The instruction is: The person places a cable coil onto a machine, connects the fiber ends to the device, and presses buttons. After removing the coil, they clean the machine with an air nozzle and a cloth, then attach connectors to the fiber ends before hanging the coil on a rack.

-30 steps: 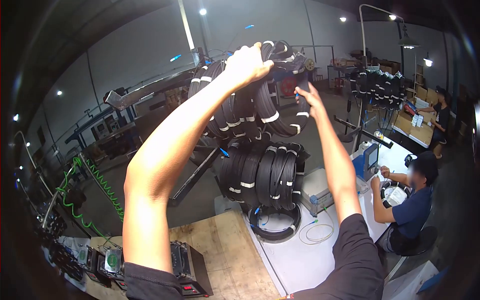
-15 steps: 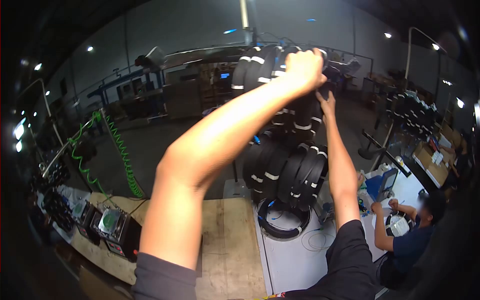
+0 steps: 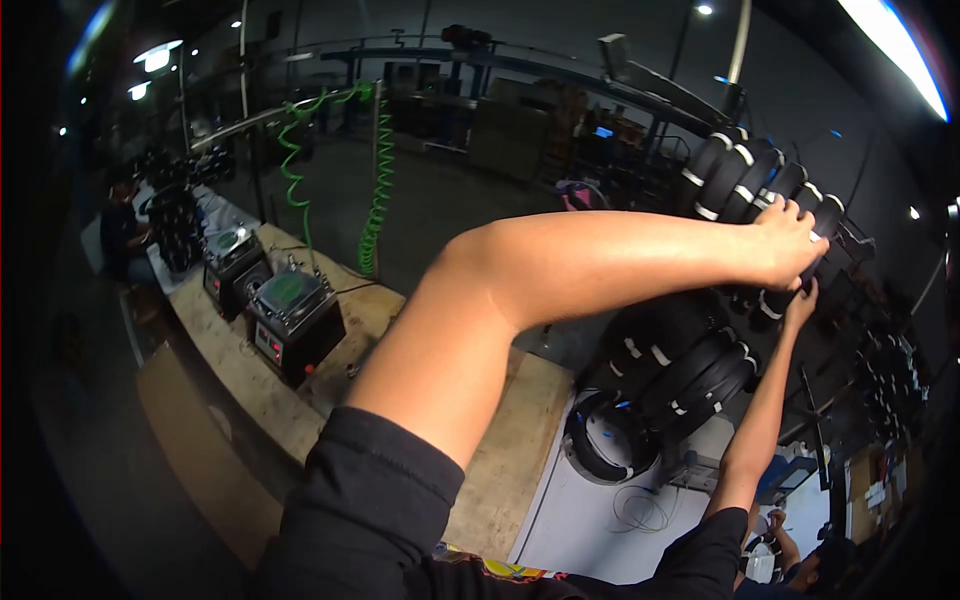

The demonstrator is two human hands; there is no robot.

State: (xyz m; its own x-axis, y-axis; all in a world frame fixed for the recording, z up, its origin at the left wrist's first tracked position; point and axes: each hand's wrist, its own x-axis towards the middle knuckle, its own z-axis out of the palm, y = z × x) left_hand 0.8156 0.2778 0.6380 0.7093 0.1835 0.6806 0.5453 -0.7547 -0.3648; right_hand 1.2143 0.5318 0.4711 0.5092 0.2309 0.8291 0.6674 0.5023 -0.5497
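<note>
Black cable coils with white ties (image 3: 740,180) hang in a row on a rack at the upper right. My left hand (image 3: 790,243) is wrapped over the nearest end of that row, its fingers curled on a black coil. Just below it, my right hand (image 3: 801,304) grips the lower part of the same bundle; its fingers are partly hidden. More black coils (image 3: 700,385) hang beneath. On the white tabletop (image 3: 570,525) lies a single black coil (image 3: 588,458) beside a thin loose cable loop (image 3: 640,510).
Two dark machines with green round tops (image 3: 290,315) stand on a wooden bench (image 3: 500,480) at the left. Green spiral hoses (image 3: 378,200) hang behind them. One person (image 3: 118,230) is at the far left, another (image 3: 820,565) at the lower right beside a blue device (image 3: 785,478).
The view has turned left and tilted, so the coils and both hands appear farther right and lower. Both hands are still at the hanging coils.
</note>
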